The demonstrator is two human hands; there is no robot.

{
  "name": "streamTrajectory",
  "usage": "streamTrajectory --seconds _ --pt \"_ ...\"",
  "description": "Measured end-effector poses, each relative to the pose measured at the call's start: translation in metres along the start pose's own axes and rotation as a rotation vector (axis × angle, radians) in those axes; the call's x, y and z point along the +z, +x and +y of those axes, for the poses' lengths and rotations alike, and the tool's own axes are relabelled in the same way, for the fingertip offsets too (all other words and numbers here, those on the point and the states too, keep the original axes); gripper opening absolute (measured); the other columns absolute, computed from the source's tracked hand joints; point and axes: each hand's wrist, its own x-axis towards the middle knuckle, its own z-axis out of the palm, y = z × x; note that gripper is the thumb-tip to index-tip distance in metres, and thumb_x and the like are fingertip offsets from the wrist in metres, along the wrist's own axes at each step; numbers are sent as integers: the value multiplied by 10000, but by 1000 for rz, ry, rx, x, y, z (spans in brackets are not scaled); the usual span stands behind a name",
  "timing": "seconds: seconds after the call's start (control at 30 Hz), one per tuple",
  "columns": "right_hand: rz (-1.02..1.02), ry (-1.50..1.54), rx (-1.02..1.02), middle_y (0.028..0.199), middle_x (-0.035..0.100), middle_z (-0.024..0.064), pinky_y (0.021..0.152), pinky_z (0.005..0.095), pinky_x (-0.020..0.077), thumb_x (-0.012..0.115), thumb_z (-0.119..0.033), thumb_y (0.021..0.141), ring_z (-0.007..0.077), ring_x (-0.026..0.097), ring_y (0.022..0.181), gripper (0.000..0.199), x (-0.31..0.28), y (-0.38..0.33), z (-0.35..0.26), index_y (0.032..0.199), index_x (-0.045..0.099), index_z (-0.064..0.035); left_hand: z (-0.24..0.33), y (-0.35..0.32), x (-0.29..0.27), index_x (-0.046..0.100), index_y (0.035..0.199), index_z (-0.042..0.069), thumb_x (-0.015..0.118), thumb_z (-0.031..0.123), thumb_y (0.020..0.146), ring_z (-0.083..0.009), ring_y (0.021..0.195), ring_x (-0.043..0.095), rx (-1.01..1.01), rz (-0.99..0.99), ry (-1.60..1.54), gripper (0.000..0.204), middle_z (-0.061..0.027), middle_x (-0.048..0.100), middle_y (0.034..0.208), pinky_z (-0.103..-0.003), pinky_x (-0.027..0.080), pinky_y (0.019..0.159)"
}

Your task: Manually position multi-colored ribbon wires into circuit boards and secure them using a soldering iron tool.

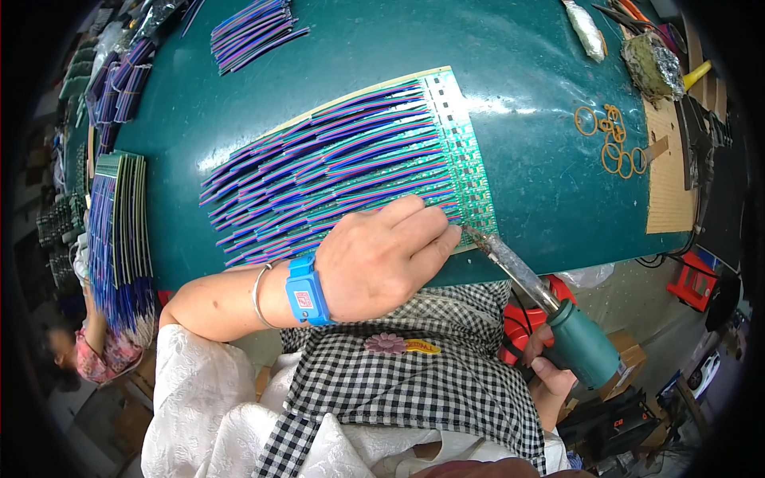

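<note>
A long green circuit strip panel [466, 151] lies on the dark green table [526, 103], with several red, blue and purple wire bundles [327, 175] fanned out to its left. My left hand [382, 255], with a blue wrist strap and a metal bangle, rests on the near end of the wires, fingers pressing them down by the panel's lower edge. My right hand [550, 366] grips the green handle of a soldering iron [586, 342]. The iron's tip [472, 233] touches the panel's near corner, just beside my left fingertips.
Loose wire bundles [255, 32] lie at the table's far left. Stacked wired panels [119, 231] stand at the left edge. Rubber bands [613, 143], a cardboard sheet [665, 175] and an iron cleaning pad [653, 68] sit at the right. Another person [84, 350] is at lower left.
</note>
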Motion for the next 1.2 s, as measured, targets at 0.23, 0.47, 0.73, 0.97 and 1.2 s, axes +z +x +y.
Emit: streamTrajectory --seconds 0.23,0.47,0.73,0.97,1.2 --pt "-43 172 5 810 592 114 583 306 454 824 -72 727 185 568 644 551 1 6 -10 1198 584 85 1 1 -1 709 1085 -48 707 24 673 -244 701 574 -9 -11 -15 419 -102 588 887 -360 473 540" --pt "6 -79 -14 722 545 82 458 327 462 793 -110 675 193 543 516 475 -2 2 -3 1064 562 33 0 0 -1 703 1099 -55 695 40 680 -248 709 577 -2 -18 -28 430 -105 583 882 -361 480 543" --pt "-43 -15 -16 792 629 105 554 312 478 841 -52 694 188 587 609 505 -7 3 1 1119 602 75 1 1 -2 705 1099 -58 694 57 683 -242 708 573 22 -11 -5 432 -100 573 878 -357 480 544" --pt "10 124 13 875 612 111 621 308 454 846 -88 731 185 564 699 534 -1 2 -8 1184 605 59 1 1 -2 707 1097 -59 695 55 687 -236 712 581 20 -6 3 426 -97 579 873 -350 480 544" --pt "76 -18 8 707 539 85 457 324 446 785 -88 644 187 514 491 509 1 0 -1 1079 547 26 1 1 -2 705 1099 -67 687 55 691 -220 697 579 52 -23 44 426 -101 585 873 -339 479 537"
